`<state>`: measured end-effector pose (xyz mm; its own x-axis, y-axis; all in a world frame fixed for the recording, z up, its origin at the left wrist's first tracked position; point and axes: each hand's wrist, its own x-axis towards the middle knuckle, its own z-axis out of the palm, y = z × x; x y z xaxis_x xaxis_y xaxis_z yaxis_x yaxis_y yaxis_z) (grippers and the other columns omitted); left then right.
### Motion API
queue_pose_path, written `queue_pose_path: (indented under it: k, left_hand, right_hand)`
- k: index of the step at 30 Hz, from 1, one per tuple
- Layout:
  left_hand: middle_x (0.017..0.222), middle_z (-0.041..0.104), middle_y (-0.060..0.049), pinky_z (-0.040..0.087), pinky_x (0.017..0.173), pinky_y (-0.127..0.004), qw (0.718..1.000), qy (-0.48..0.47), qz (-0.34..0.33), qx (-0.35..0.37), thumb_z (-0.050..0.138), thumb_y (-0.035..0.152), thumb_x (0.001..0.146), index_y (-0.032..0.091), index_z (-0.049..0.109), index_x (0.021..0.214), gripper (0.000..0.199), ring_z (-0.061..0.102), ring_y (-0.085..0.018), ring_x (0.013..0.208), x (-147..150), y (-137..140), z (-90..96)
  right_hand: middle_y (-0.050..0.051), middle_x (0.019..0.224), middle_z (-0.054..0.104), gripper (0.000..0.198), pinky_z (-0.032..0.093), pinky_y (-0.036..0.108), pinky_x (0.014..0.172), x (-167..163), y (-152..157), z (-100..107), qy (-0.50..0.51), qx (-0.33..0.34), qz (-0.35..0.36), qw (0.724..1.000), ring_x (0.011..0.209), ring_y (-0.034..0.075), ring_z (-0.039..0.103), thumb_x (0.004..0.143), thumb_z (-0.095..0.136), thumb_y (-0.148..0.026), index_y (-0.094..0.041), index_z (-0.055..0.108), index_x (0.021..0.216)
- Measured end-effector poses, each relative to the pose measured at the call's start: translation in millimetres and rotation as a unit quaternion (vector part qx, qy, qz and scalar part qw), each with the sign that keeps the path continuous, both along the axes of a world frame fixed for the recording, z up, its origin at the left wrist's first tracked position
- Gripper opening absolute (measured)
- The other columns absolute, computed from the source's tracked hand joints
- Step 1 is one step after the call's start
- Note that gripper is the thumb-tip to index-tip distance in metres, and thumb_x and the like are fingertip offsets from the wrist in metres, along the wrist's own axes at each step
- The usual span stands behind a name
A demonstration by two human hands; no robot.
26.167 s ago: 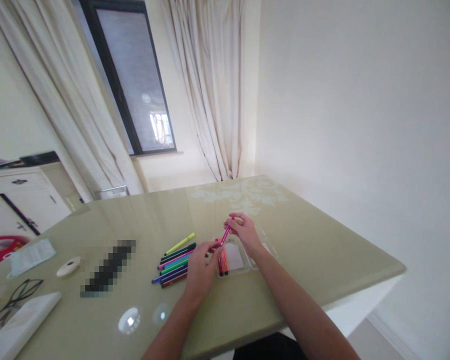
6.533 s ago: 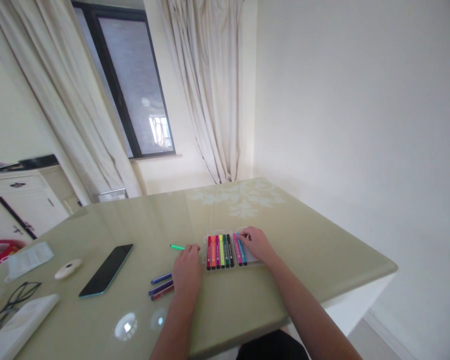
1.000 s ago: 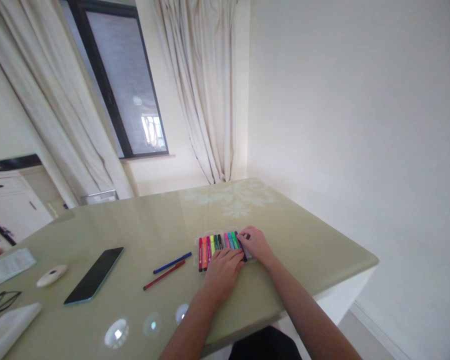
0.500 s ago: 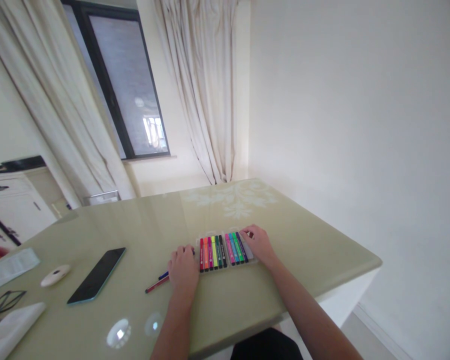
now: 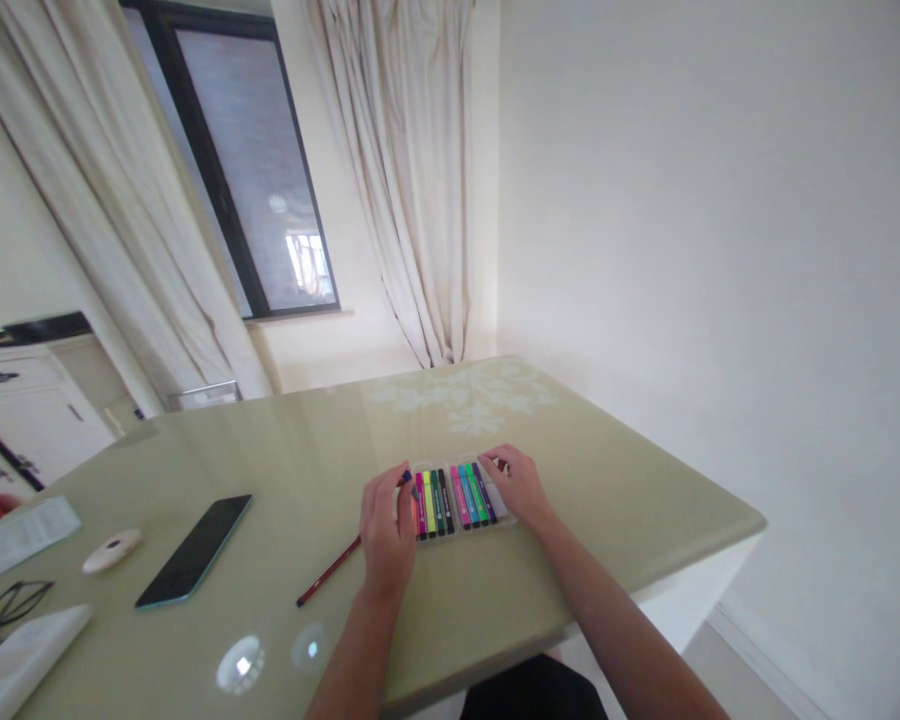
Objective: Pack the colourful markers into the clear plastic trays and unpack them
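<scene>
Blue marker (image 5: 405,478) in the left hand (image 5: 388,525), right hand (image 5: 519,487) at the marker case (image 5: 500,505)

Take the marker case as a clock's centre, twelve pointing away from the person. The left hand is between eight and nine o'clock, covering part of the left half. Its fingers are curled, with thumb and fingertips nearly together on the blue marker; one end pokes out at the hand's own one o'clock, and the rest is hidden.

The right hand is at three o'clock, thumb and forefinger drawn close at the case's far edge, near one o'clock, beside the dark purple marker (image 5: 485,494). Whether they grip the edge or only rest there, I cannot tell.

The case lies flat on the table (image 5: 645,520), markers side by side in both halves. A red marker (image 5: 328,572) lies at eight o'clock, its far end reaching the left hand. A phone (image 5: 195,550) lies just under nine, well apart.
</scene>
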<state>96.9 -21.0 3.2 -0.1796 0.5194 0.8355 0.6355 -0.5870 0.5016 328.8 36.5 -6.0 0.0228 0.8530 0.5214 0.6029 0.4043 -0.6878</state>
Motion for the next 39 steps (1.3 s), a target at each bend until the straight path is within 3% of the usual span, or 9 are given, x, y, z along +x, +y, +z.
queue_pose_path:
  k: [6,10,15,23,26,29,32,37,39]
  left_hand:
    - [0.09,0.071,-0.003,0.056,0.079,-0.031,0.923,-0.247,-0.197,-0.22,0.07,0.048,0.089,0.019,0.065,0.103,0.033,0.069,-0.019,0.083,19.1,2.4,-4.2]
    - [0.083,0.07,-0.002,0.058,0.072,-0.029,0.903,-0.26,-0.232,-0.25,0.073,0.05,0.085,0.018,0.064,0.093,0.035,0.069,-0.017,0.074,25.1,6.9,-8.0]
    - [0.077,0.07,0.0,0.057,0.063,-0.028,0.893,-0.266,-0.246,-0.269,0.076,0.051,0.081,0.018,0.062,0.088,0.037,0.07,-0.017,0.066,29.4,5.7,-8.1]
    - [0.087,0.072,-0.003,0.058,0.066,-0.03,0.891,-0.24,-0.266,-0.28,0.067,0.056,0.088,0.019,0.066,0.107,0.042,0.07,-0.017,0.071,33.2,2.5,-6.7]
    - [0.083,0.071,-0.002,0.056,0.065,-0.027,0.893,-0.225,-0.271,-0.28,0.068,0.055,0.087,0.019,0.069,0.097,0.038,0.068,-0.017,0.071,32.5,3.3,-6.1]
    - [0.075,0.068,-0.001,0.054,0.062,-0.027,0.893,-0.22,-0.271,-0.283,0.07,0.055,0.086,0.019,0.068,0.088,0.036,0.066,-0.016,0.068,32.0,4.8,-6.2]
    - [0.084,0.071,-0.003,0.055,0.064,-0.029,0.895,-0.217,-0.265,-0.287,0.068,0.053,0.087,0.019,0.068,0.103,0.038,0.068,-0.018,0.073,32.5,3.2,-8.0]
    - [0.106,0.072,-0.006,0.056,0.087,-0.041,0.952,0.026,-0.193,-0.237,0.06,0.037,0.097,0.024,0.064,0.125,0.031,0.069,-0.024,0.097,37.7,-9.1,-14.1]
    - [0.118,0.071,-0.007,0.052,0.099,-0.046,0.95,0.155,-0.185,-0.198,0.059,0.031,0.097,0.026,0.065,0.126,0.03,0.065,-0.026,0.111,42.0,-14.8,-15.1]
  right_hand:
    - [0.006,0.091,0.076,0.041,0.05,0.031,0.076,-5.8,-9.6,12.4,0.15,-0.083,0.191,0.966,0.081,0.019,0.065,0.096,0.057,-0.054,-0.019,0.079,0.094]
    - [0.004,0.086,0.076,0.037,0.052,0.03,0.074,-10.7,-16.5,13.2,0.206,-0.168,0.311,0.913,0.076,0.018,0.066,0.085,0.075,-0.054,-0.019,0.08,0.094]
    - [0.003,0.086,0.077,0.035,0.052,0.03,0.073,-13.0,-17.5,7.4,0.217,-0.219,0.359,0.881,0.073,0.017,0.068,0.075,0.086,-0.046,-0.019,0.081,0.096]
    - [0.006,0.096,0.078,0.038,0.054,0.031,0.077,-9.0,-19.6,11.4,0.246,-0.246,0.392,0.851,0.079,0.018,0.072,0.084,0.08,-0.048,-0.02,0.077,0.109]
    - [0.005,0.097,0.078,0.038,0.053,0.03,0.074,-7.4,-21.0,13.1,0.24,-0.252,0.398,0.849,0.077,0.017,0.071,0.086,0.077,-0.049,-0.021,0.076,0.111]
    - [0.005,0.094,0.078,0.037,0.053,0.03,0.075,-8.9,-21.8,13.3,0.241,-0.257,0.397,0.847,0.075,0.017,0.07,0.083,0.08,-0.049,-0.02,0.076,0.106]
    - [0.004,0.089,0.077,0.038,0.052,0.031,0.074,-10.9,-20.8,13.3,0.244,-0.262,0.38,0.853,0.075,0.017,0.069,0.076,0.086,-0.047,-0.019,0.075,0.099]
    - [0.004,0.085,0.077,0.041,0.049,0.028,0.067,-0.3,-10.2,11.9,0.257,-0.2,0.239,0.915,0.073,0.017,0.066,0.079,0.08,-0.048,-0.018,0.074,0.105]
    - [0.004,0.083,0.077,0.042,0.047,0.027,0.061,9.1,-3.5,8.5,0.25,-0.183,0.175,0.935,0.069,0.016,0.065,0.08,0.076,-0.047,-0.018,0.072,0.111]
